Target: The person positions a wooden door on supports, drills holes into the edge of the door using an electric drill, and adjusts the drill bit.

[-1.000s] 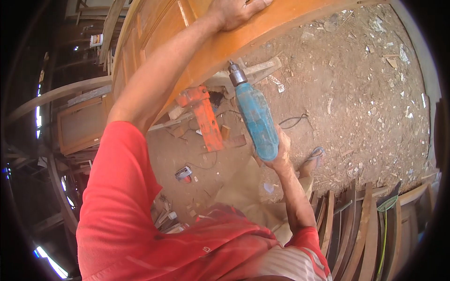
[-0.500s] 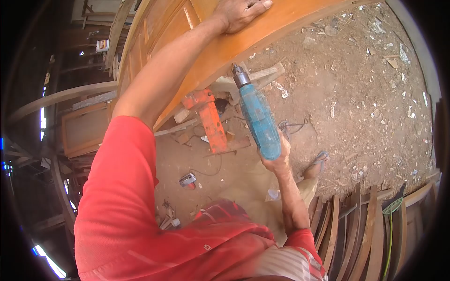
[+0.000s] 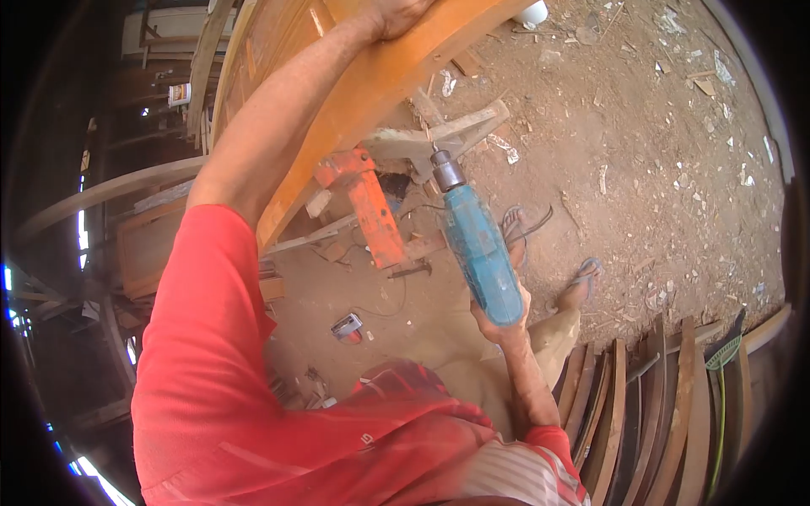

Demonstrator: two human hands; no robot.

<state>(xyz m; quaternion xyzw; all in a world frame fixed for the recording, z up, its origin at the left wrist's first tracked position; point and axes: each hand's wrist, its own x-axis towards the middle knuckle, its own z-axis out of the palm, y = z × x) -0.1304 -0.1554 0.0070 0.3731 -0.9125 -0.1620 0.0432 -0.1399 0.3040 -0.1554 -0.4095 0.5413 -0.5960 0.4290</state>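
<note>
My right hand is wrapped round the rear of a worn blue power drill, pointing away from me. A thin bit sticks out of its metal chuck, with a gap between its tip and the varnished wooden door. This panelled door stands on its edge, its narrow side towards me. Against its upper part rests my left hand, closed at the edge; the fingers are mostly cut off by the top of the picture.
Below the door stands an orange metal piece beside a pale timber support. A small tool and a cord lie on the dirt floor. Wooden slats lean at lower right. A white bucket stands at left.
The drill has drawn back towards me, and its bit now shows farther from the door edge. The door and my left hand have shifted up and left in view.
</note>
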